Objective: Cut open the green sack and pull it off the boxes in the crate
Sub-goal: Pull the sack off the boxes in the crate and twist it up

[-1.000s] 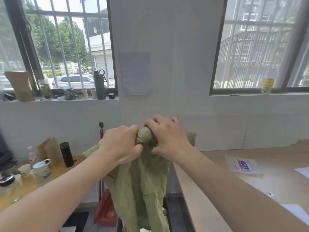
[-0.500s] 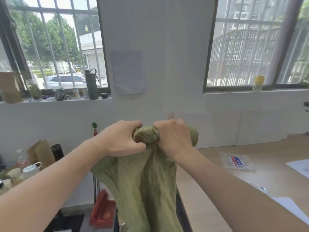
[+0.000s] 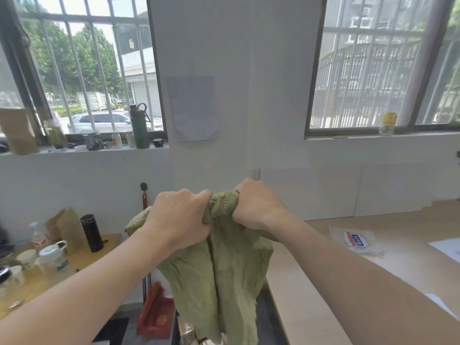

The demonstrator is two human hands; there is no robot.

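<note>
Fingers (image 3: 199, 220) of both hands curled tight around the bunched top of the green sack (image 3: 219, 275), held up high between left hand (image 3: 180, 216) and right hand (image 3: 258, 205), hanging long below, maybe snagging down low where hidden if tugged hard.

A dark green bottle (image 3: 140, 128) stands on the left windowsill (image 3: 82, 151) among small jars. Below, a black flask (image 3: 91, 233) and a white lidded cup (image 3: 53, 257) sit on a yellow desk (image 3: 82, 260). A plastic packet (image 3: 354, 240) lies on the right desk (image 3: 323, 282).
</note>
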